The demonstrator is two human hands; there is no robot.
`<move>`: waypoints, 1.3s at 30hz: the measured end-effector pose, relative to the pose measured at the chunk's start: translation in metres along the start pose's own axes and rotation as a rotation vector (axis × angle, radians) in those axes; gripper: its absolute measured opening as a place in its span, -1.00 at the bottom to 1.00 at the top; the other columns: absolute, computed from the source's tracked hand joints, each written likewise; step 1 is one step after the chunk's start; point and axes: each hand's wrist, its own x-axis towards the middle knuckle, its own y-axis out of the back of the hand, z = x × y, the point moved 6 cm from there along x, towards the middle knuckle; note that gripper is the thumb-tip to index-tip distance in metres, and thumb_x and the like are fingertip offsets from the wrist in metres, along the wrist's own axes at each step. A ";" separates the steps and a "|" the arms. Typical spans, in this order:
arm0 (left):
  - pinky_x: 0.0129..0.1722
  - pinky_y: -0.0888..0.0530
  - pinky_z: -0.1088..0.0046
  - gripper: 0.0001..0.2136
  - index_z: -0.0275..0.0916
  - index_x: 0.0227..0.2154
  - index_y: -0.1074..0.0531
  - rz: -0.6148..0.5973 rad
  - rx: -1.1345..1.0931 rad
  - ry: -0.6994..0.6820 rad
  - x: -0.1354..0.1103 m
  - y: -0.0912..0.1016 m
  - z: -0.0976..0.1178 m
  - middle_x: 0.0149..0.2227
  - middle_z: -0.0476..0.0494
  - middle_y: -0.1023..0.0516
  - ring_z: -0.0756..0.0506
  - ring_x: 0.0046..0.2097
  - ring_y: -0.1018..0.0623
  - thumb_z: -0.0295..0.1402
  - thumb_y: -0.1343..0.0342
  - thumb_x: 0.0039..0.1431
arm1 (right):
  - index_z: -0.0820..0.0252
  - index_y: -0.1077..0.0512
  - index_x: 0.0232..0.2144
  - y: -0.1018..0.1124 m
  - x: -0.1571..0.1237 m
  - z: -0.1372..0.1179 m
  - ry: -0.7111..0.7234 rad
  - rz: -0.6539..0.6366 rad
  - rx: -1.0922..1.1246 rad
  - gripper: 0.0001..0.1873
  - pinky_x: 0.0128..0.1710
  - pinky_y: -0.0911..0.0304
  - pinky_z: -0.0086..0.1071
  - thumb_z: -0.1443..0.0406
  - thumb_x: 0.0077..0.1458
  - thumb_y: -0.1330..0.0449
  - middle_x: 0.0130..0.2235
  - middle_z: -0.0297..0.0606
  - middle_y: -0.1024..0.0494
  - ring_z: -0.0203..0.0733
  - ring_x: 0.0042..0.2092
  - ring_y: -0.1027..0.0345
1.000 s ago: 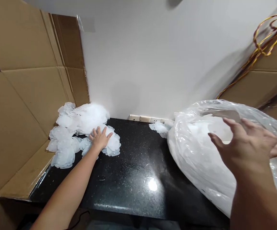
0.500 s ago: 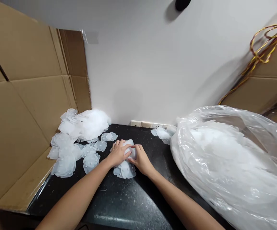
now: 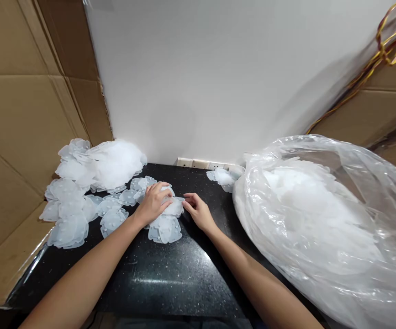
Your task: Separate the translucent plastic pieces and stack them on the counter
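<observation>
A small stack of translucent white plastic pieces [image 3: 165, 226] lies on the black speckled counter [image 3: 170, 278]. My left hand [image 3: 154, 202] rests on top of the stack, fingers curled over the uppermost piece. My right hand [image 3: 197, 210] touches the stack's right edge, its fingers pinched at the top piece. More of the same pieces [image 3: 81, 201] are spread and heaped at the counter's back left corner.
A large clear plastic bag [image 3: 324, 228] full of white pieces fills the right side of the counter. Cardboard [image 3: 23, 119] walls the left side. More cardboard and coloured wires [image 3: 382, 50] stand at the right. A socket strip [image 3: 201, 163] runs along the white wall.
My right hand came down from the bag to the stack. My left hand pulled a stack out of the left heap to the counter's middle. Both hands now sit on it.
</observation>
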 end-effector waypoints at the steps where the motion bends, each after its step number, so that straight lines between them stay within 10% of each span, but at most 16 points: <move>1: 0.15 -0.34 0.04 -0.87 -0.19 -0.20 -0.51 -0.023 -0.036 0.008 0.000 -0.003 -0.001 0.05 -0.26 -0.48 -0.25 0.13 -0.44 -0.40 -0.12 0.20 | 0.15 -0.46 -0.29 -0.002 0.001 -0.001 -0.002 -0.006 0.015 -0.72 -0.27 -0.29 -0.29 0.14 -0.05 -0.26 -0.39 -0.30 -0.55 -0.18 -0.36 -0.39; 9: 0.26 -0.27 0.04 -0.65 -0.17 0.11 -0.39 0.105 -0.323 0.047 0.004 0.007 0.017 0.17 -0.24 -0.44 -0.21 0.25 -0.37 -0.38 0.03 0.29 | 0.13 -0.44 -0.28 0.025 -0.006 -0.013 -0.121 0.089 0.426 -0.66 -0.35 -0.32 -0.35 0.17 -0.13 -0.39 -0.42 -0.40 -0.50 -0.28 -0.43 -0.35; 19: -0.21 -0.58 0.28 -0.41 -0.27 0.16 -0.30 -0.128 -1.259 0.535 -0.001 -0.026 0.023 -0.08 -0.28 -0.61 -0.16 -0.22 -0.64 -0.17 -0.22 0.08 | 0.12 -0.48 -0.28 0.029 -0.011 -0.021 -0.160 -0.016 0.594 -0.61 -0.28 -0.40 -0.33 0.10 -0.14 -0.44 -0.35 -0.35 -0.56 -0.27 -0.36 -0.42; 39: -0.24 -0.59 0.41 -0.60 -0.23 0.05 -0.42 -0.084 -1.395 0.666 -0.001 -0.019 0.026 -0.17 -0.16 -0.60 -0.04 -0.26 -0.61 -0.37 -0.16 0.12 | 0.10 -0.47 -0.27 0.031 -0.014 -0.037 0.049 -0.066 0.381 -0.83 0.00 -0.35 -0.18 0.27 0.01 -0.28 0.06 -0.20 -0.45 -0.14 -0.09 -0.44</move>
